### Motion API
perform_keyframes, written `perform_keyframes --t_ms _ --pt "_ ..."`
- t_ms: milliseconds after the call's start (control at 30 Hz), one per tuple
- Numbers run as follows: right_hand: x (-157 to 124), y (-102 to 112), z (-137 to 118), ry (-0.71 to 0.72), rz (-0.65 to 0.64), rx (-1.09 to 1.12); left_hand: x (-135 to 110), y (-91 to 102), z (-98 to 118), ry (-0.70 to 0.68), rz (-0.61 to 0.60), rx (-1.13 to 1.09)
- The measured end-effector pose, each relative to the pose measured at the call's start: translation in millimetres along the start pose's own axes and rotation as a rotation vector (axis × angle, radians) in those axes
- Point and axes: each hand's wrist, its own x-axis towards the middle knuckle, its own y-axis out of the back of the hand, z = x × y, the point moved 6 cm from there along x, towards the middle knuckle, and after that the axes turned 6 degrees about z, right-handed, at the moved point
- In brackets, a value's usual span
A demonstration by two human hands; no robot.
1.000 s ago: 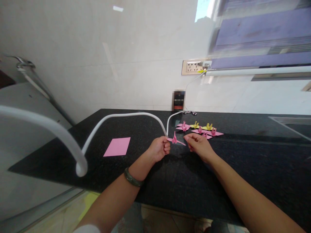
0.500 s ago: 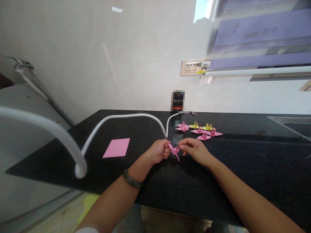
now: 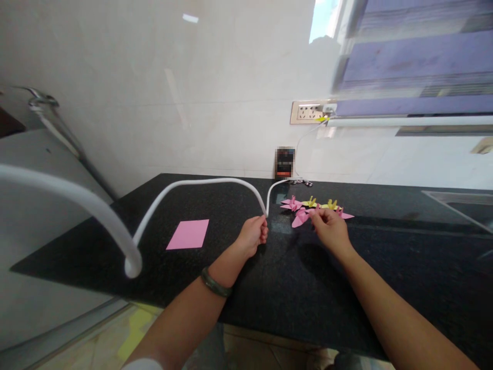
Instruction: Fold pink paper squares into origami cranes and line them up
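Observation:
My right hand pinches a pink paper crane between thumb and fingertips, above the countertop. Just beyond it stands a cluster of folded cranes, among them a pink one on the left and a yellow one beside it. My right fingers partly hide others in that group. Curled into a loose fist, my left hand shows nothing in its fingers; in the picture its top meets the bend of a white flexible tube. A flat pink paper square lies to its left.
The white tube arches across the dark countertop from the left foreground. A blurred-out dark device leans against the wall under a socket panel with a cable. A sink edge shows at the right.
Both hands were at the crane; my left hand has let go of it. My right hand has carried the crane right and away from me to the cluster. The view has shifted slightly.

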Motion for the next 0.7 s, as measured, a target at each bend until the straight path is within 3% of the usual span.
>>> perform_keyframes --t_ms 100,333,700 --pt "4 7 0 0.037 0.112 -0.220 1 -0.9 0 -0.016 0.006 0.005" --pt "10 -13 -8 0.053 0.035 -0.565 3 -4.0 -2 -0.056 -0.004 0.042" --pt "20 -30 -2 0.057 0.004 -0.674 4 -8.0 -3 -0.069 -0.007 0.075"
